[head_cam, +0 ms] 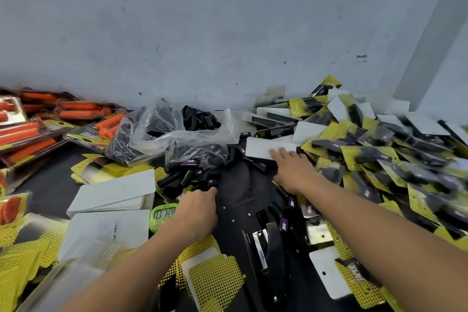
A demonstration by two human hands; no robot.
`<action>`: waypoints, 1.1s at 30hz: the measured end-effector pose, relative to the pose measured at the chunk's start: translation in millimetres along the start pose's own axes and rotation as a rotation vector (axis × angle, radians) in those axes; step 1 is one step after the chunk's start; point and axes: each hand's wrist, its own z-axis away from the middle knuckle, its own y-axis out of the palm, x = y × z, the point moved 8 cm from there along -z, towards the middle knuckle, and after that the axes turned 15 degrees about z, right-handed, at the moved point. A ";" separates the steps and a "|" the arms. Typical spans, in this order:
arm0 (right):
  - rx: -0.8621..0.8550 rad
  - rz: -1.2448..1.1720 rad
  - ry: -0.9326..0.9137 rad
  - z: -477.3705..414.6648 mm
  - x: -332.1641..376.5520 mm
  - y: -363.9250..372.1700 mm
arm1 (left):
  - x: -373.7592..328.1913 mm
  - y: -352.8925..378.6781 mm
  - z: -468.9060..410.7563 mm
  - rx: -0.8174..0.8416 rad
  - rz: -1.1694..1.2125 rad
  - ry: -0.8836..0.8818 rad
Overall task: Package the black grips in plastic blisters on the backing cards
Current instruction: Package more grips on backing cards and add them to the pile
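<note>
As left hand (200, 204) curls round a black grip (208, 185) & right hand (291, 166) rests flat on a white card (262, 147), it's prob. pick-up stage; nxt needs a blister.

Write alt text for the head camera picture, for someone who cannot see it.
A person's left hand grips a black grip from a loose pile, while the right hand rests flat on a white card. Finished yellow packs heap at the right.

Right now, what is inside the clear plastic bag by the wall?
Inside the clear plastic bag, black grips show; its crumpled film hides how many lie deeper.
</note>
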 end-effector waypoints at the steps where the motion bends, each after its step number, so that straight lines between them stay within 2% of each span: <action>1: -0.043 -0.001 0.052 -1.6 -7.1 -1.9 | 0.2 -0.4 0.4 -0.003 0.000 0.000; 3: -0.117 0.039 0.129 -4.8 -25.1 -8.0 | 1.3 -1.4 0.6 -0.008 -0.016 0.004; 6: -0.079 0.100 0.265 2.7 -64.9 -15.4 | 0.5 -2.0 0.5 -0.005 -0.032 0.012; 8: -0.114 0.078 0.313 9.3 -79.0 -25.5 | 0.4 -3.3 -0.2 -0.010 -0.030 0.013; 11: -0.139 0.088 0.127 18.5 -43.7 -46.0 | 2.7 -5.8 -3.4 -0.004 -0.039 0.007; 13: 0.020 0.031 -0.016 32.7 -6.6 -37.1 | 2.1 -5.3 -4.6 0.006 -0.047 0.019; 15: 0.153 0.080 -0.074 48.9 17.7 -23.2 | 1.0 -4.2 -3.3 0.007 -0.046 0.024; 18: 0.123 0.114 -0.069 60.3 26.9 -19.2 | 0.7 -1.5 0.3 -0.001 -0.021 0.022; 22: -0.046 -0.162 0.066 56.0 18.6 -49.2 | 1.8 -1.6 0.4 -0.013 0.016 0.018; 25: -0.106 -0.727 0.085 40.0 35.5 -66.1 | 2.0 -1.9 0.4 -0.018 0.017 0.023; 26: -0.132 -0.796 0.100 32.7 39.3 -69.3 | 1.0 -1.2 0.8 -0.018 0.023 0.025; 28: -0.172 -0.580 0.124 15.4 40.6 -67.3 | 0.4 1.3 3.0 -0.020 0.036 0.018; 30: -0.028 -0.287 0.039 4.1 45.3 -44.3 | -1.6 3.6 6.1 -0.026 0.030 0.017; 32: 0.121 -0.122 -0.035 1.5 42.3 -16.0 | -3.4 4.5 8.5 -0.044 0.025 0.031; 33: 0.142 -0.085 -0.033 2.2 37.0 -7.3 | -3.1 5.0 8.2 -0.048 0.022 0.034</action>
